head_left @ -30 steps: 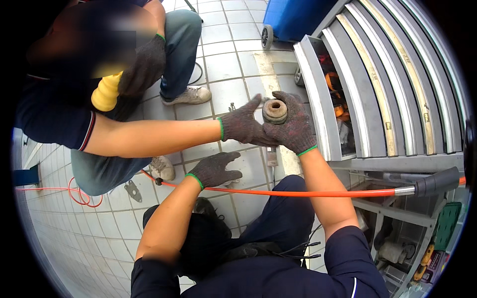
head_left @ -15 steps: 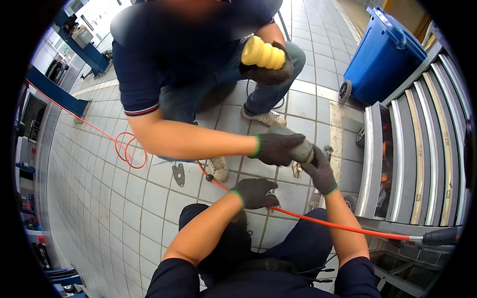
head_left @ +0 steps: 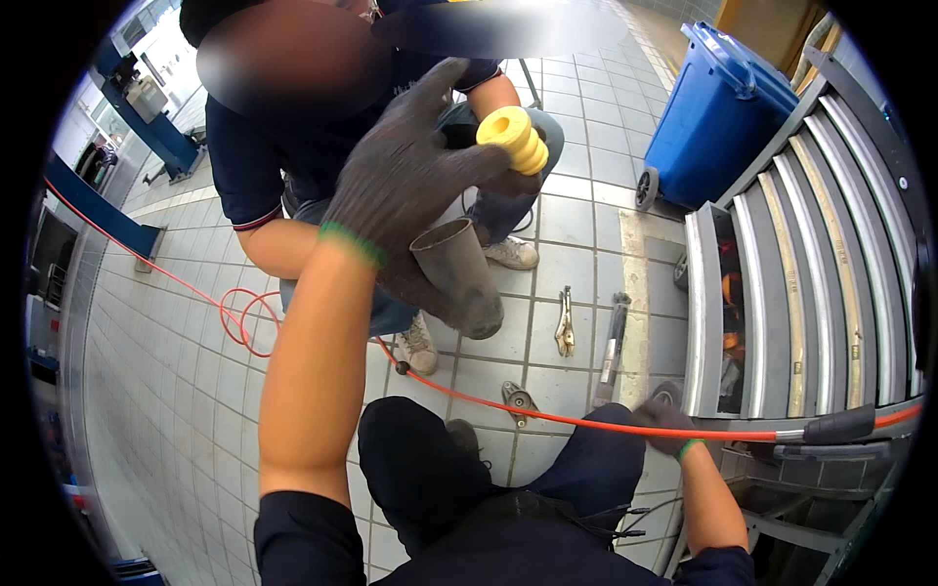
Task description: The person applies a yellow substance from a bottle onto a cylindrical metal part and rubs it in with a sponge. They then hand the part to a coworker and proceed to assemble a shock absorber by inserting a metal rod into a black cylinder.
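Open grey metal drawer [head_left: 704, 317], frame right, holds orange bits [head_left: 730, 289]; our left hand [head_left: 403, 166] is wide beside a ribbed yellow cylinder [head_left: 529, 153], our right hand [head_left: 666, 428] we can't tell.

The cylinder [head_left: 457, 275] was held below the left hand [head_left: 403, 161]; to that hand's right, pliers [head_left: 565, 327] were laid on the floor [head_left: 576, 244], the bin [head_left: 718, 127] and cabinet [head_left: 777, 283] farther right.

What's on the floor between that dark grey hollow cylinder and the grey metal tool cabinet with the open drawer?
The head view shows silver metal locking pliers nearer the cylinder and a long grey rod-shaped part nearer the cabinet.
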Demonstrator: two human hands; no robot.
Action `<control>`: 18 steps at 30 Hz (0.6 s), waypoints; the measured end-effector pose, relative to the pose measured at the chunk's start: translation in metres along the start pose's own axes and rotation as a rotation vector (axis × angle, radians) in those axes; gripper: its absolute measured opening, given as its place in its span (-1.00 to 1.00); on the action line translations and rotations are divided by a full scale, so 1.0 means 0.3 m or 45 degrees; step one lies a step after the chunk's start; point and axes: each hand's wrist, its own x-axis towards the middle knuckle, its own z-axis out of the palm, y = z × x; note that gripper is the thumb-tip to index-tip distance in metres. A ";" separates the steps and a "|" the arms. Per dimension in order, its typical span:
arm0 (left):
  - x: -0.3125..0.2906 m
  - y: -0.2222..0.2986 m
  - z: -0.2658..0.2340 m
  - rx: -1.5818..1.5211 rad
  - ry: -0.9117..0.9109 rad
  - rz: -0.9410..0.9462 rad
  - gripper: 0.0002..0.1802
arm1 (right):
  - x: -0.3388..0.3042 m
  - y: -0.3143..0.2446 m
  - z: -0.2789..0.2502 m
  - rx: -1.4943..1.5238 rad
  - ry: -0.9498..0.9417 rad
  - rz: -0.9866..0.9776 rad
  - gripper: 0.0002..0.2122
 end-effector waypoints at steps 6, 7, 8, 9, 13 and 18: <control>0.188 -0.123 0.268 0.017 -0.167 -0.351 -0.19 | -0.314 -0.504 -0.137 0.642 -0.157 -0.905 -0.77; 0.176 -0.090 0.292 -0.168 -0.020 -0.407 -0.23 | -0.282 -0.608 -0.170 0.862 0.017 -0.990 -0.75; 0.161 -0.016 0.271 -0.344 0.143 -0.435 -0.26 | -0.232 -0.698 -0.213 1.165 0.256 -0.983 -0.72; 0.124 -0.005 0.245 -0.508 0.306 -0.497 -0.30 | -0.140 -0.807 -0.270 1.625 0.457 -0.879 -0.69; -0.113 0.079 0.078 -1.255 0.637 -0.720 -0.46 | 0.257 -1.083 -0.527 2.263 0.895 -0.712 -0.52; -0.403 -0.049 0.075 -2.015 0.761 -0.822 -0.45 | 0.421 -1.131 -0.677 0.147 1.359 -0.954 -0.37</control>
